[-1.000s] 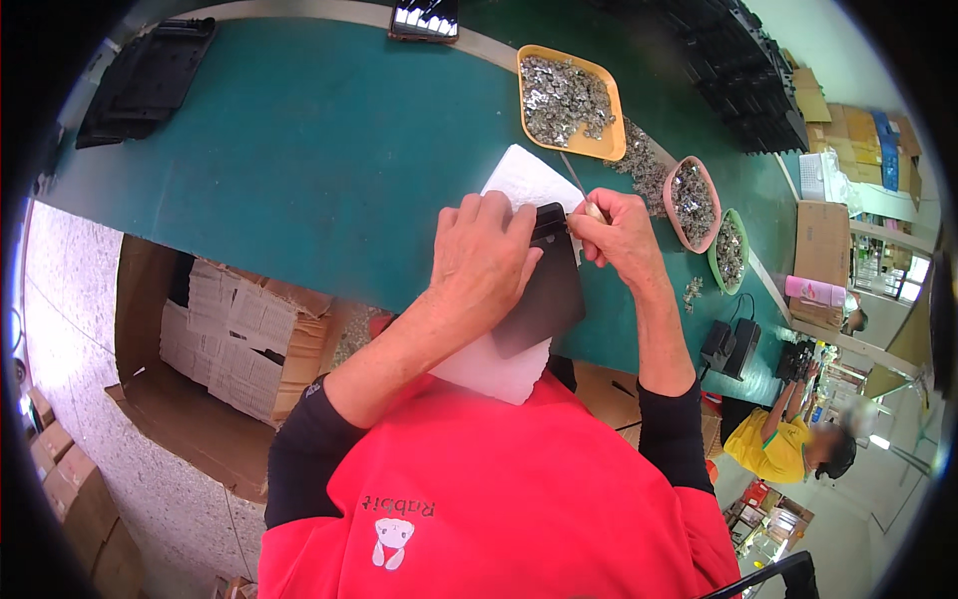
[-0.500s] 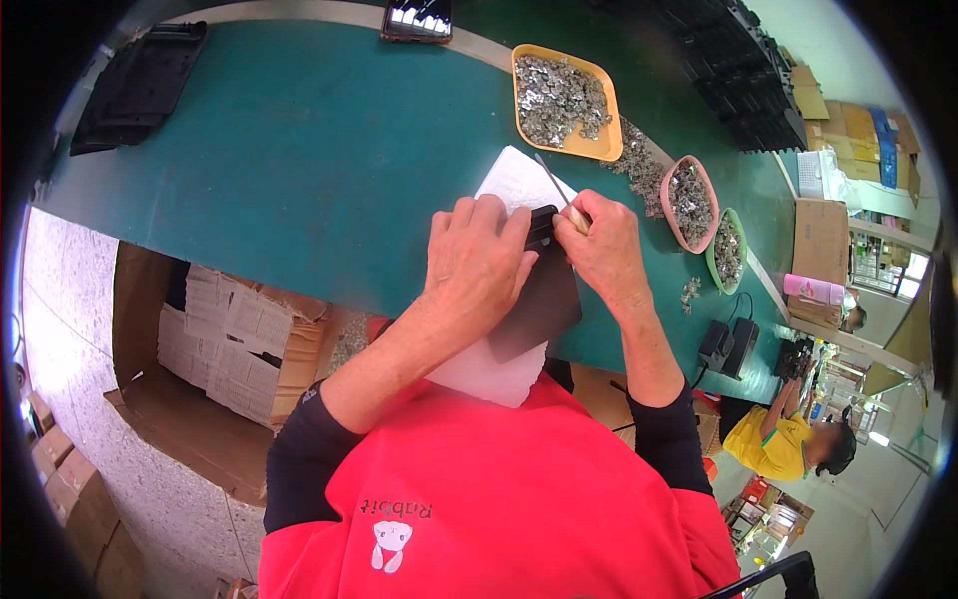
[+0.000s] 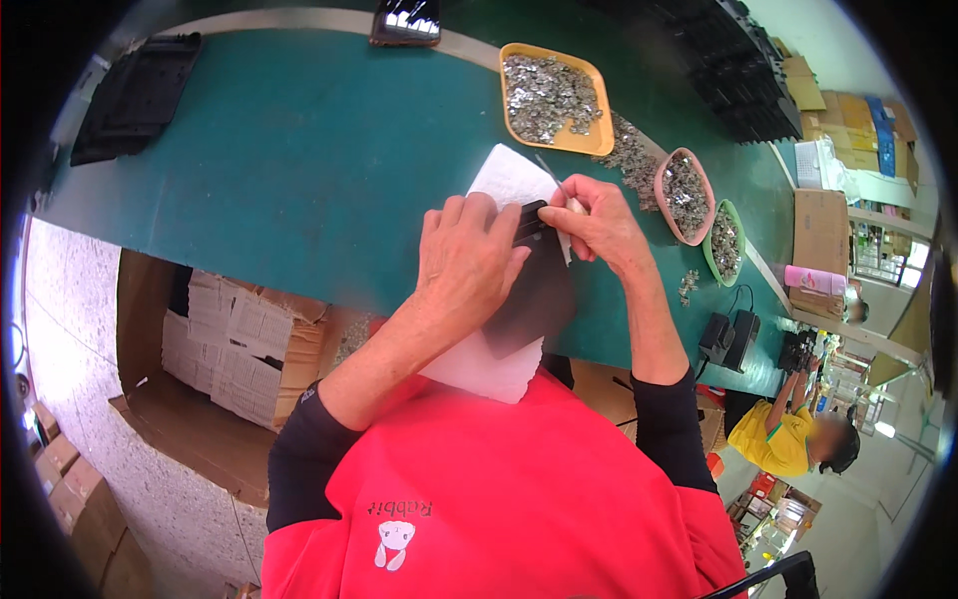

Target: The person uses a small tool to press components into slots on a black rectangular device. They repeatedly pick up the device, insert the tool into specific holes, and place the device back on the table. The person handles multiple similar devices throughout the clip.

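A flat dark plastic panel (image 3: 531,304) with a black ridged edge (image 3: 531,222) lies tilted over a white cloth-like sheet (image 3: 496,371) near the bench's front edge. My left hand (image 3: 464,248) grips the panel from the left, its fingers bent over the upper part. At the panel's upper right corner, my right hand (image 3: 607,228) presses its thumb on the black edge. Between its fingers it also holds a thin-shafted tool with a pale handle (image 3: 576,206), the shaft pointing up and left. The fingers partly hide the handle.
Small metal pieces fill a yellow tray (image 3: 604,135), a pink basket (image 3: 661,205) and a green basket (image 3: 711,262); more lie loose between them. Black adapters (image 3: 733,339) stand at right. Black trays (image 3: 135,95) lie far left. An open carton (image 3: 150,419) stands below. A person in yellow (image 3: 773,439) works at right.
My right hand has turned and shifted slightly, its thumb now reaching onto the black edge and the tool tucked deeper in its fingers. My left hand keeps its grip; the view has shifted slightly.
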`<state>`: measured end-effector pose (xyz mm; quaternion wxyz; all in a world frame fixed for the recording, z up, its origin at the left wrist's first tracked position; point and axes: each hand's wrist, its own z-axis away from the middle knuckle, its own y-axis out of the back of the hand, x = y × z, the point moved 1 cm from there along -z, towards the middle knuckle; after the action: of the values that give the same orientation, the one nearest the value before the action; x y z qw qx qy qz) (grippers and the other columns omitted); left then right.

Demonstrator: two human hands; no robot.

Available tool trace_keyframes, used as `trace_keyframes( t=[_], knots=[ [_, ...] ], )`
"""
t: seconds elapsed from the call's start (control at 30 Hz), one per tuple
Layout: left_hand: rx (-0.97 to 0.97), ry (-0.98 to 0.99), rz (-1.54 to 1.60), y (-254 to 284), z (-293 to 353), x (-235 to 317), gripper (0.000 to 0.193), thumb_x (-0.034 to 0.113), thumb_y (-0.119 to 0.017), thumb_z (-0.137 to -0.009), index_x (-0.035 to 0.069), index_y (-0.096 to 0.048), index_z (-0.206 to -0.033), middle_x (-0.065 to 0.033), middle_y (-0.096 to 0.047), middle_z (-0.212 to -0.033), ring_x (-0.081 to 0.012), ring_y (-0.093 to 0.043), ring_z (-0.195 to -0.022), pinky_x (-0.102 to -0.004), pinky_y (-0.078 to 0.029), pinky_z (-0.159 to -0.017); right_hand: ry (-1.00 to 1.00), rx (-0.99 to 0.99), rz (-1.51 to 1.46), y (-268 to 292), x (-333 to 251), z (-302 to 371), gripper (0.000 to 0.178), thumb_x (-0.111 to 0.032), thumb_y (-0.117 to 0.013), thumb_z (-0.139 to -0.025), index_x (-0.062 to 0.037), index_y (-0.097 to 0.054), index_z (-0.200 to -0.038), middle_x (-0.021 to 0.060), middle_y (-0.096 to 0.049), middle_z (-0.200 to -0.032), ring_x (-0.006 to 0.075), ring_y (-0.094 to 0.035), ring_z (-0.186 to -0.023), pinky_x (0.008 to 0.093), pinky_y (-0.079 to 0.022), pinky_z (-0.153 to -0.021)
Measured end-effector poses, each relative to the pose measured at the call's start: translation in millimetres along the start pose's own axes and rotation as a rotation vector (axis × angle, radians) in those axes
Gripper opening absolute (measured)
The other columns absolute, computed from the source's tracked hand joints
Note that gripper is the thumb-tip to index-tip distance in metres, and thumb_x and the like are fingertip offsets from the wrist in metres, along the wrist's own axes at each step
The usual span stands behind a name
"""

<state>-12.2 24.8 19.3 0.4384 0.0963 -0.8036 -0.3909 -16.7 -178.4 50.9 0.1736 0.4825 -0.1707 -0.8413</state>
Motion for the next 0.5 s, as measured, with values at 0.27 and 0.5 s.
trace_keyframes(
  t=[0.27, 0.5],
  knots=[
    [0.06, -0.133, -0.195, -5, 3, 20, 0.041, 0.006, -0.062, -0.076, 0.004, -0.059, -0.117, -0.0131, -0.051, -0.124, -0.0287, -0.049, -0.113, -0.0484, -0.034, -0.094, 0.117, 0.189, -0.164, -5, 22, 22, 0.015, -0.017, -0.062, -0.091, -0.0023, -0.064, -0.093, 0.001, -0.056, -0.061, 0.0054, -0.051, -0.049, 0.0246, -0.039, -0.044],
    [-0.01, -0.188, -0.203, -8, 6, 18, 0.04, 0.003, -0.059, -0.076, 0.001, -0.061, -0.115, -0.0136, -0.051, -0.126, -0.0303, -0.049, -0.113, -0.0467, -0.037, -0.093, 0.401, 0.298, 0.435, -16, 29, 64, 0.026, -0.009, -0.054, -0.094, -0.0032, -0.061, -0.118, 0.0151, -0.063, -0.076, 0.0249, -0.062, -0.062, 0.0355, -0.047, -0.056]
  ],
)
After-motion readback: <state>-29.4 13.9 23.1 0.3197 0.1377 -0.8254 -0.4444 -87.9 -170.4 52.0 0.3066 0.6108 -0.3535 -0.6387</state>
